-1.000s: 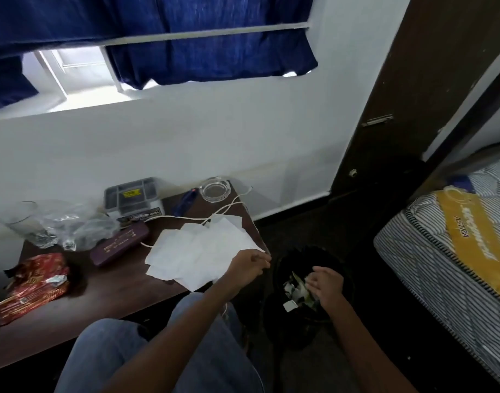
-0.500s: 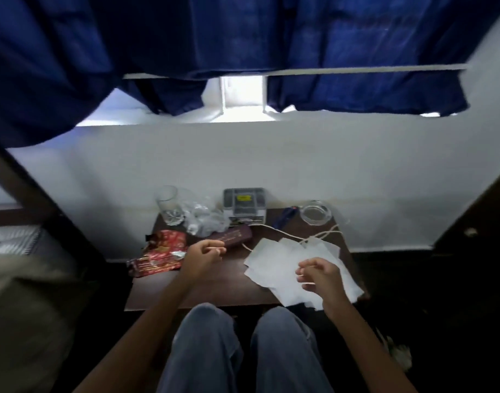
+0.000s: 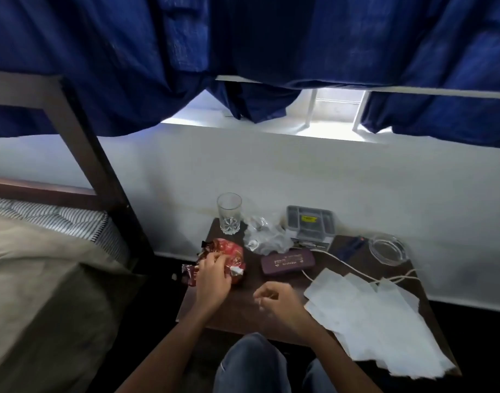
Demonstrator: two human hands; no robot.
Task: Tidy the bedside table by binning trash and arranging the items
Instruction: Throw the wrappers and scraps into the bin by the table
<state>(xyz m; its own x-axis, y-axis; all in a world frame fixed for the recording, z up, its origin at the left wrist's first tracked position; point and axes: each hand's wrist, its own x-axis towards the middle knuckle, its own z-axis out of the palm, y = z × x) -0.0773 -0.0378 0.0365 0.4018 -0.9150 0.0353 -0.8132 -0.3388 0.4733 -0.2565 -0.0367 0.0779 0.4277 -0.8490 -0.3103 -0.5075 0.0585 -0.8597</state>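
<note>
Bedside table [image 3: 240, 316]: glass [image 3: 229, 213], red wrapper [image 3: 229, 251], case [image 3: 287, 261], papers [image 3: 365, 321], ashtray [image 3: 387, 248].

Behind the grip of the left hand [image 3: 212, 275], the forearm was bare right back to the lower edge of the view. The right hand [image 3: 280, 303] led back to an equally bare forearm. Nearer the body than the grip, blue denim jeans [image 3: 251, 361] covered both knees, creased and slightly faded.
</note>
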